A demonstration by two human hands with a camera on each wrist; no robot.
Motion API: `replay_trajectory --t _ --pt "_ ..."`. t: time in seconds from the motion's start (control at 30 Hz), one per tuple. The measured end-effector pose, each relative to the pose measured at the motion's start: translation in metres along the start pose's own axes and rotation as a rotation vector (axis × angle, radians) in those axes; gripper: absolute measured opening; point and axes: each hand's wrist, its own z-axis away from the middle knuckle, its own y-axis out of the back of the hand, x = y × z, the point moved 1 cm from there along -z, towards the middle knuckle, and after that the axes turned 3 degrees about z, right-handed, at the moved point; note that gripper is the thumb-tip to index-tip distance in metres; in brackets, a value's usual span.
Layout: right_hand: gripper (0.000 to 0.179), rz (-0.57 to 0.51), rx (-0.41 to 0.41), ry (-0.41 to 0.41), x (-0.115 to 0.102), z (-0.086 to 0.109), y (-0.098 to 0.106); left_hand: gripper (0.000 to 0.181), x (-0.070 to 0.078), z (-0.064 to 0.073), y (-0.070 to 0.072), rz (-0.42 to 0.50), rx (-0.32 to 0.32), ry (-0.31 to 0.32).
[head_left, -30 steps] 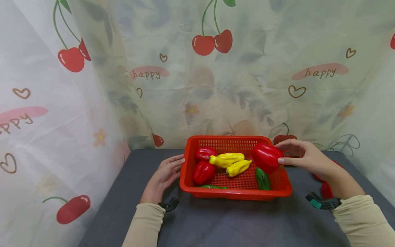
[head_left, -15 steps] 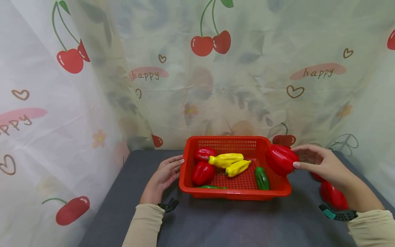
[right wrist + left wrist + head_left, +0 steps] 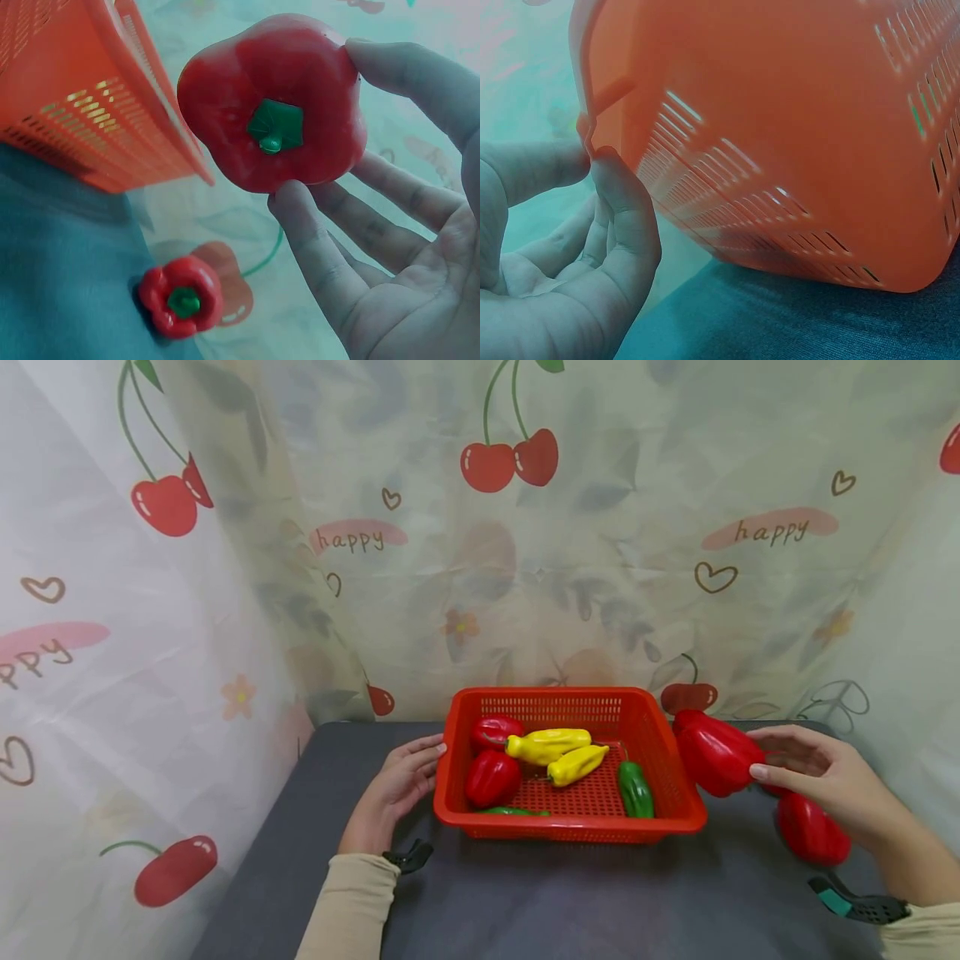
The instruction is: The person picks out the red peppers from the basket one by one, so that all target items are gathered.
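My left hand (image 3: 397, 785) pinches the left rim of a red plastic basket (image 3: 570, 827) between thumb and finger, plain in the left wrist view. Just past the basket's right rim, my right hand (image 3: 832, 781) holds a large red bell pepper (image 3: 716, 753) by thumb and fingertips. Its green stem end faces the right wrist camera (image 3: 275, 126). Inside the basket lie two red peppers (image 3: 492, 778) on the left, two yellow peppers (image 3: 547, 746) in the middle, a green pepper (image 3: 636, 789) on the right and another green one (image 3: 513, 812), partly hidden by the front wall.
On the dark grey tabletop (image 3: 525, 902), another red bell pepper (image 3: 812, 831) lies right of the basket, below my right hand. More red shows behind that hand, mostly hidden. A cherry-print curtain (image 3: 540, 568) encloses the back and sides.
My right hand has carried the red bell pepper rightward from above the basket to beyond its right rim. The left hand stays at the left rim, and the basket stays put.
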Motion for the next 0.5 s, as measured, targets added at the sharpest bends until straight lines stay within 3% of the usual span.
replay_trajectory --t 0.5 --pt "0.042 0.006 0.11 -0.009 0.038 0.03 0.016 0.046 -0.001 -0.001 0.001 -0.021 -0.014 0.001"
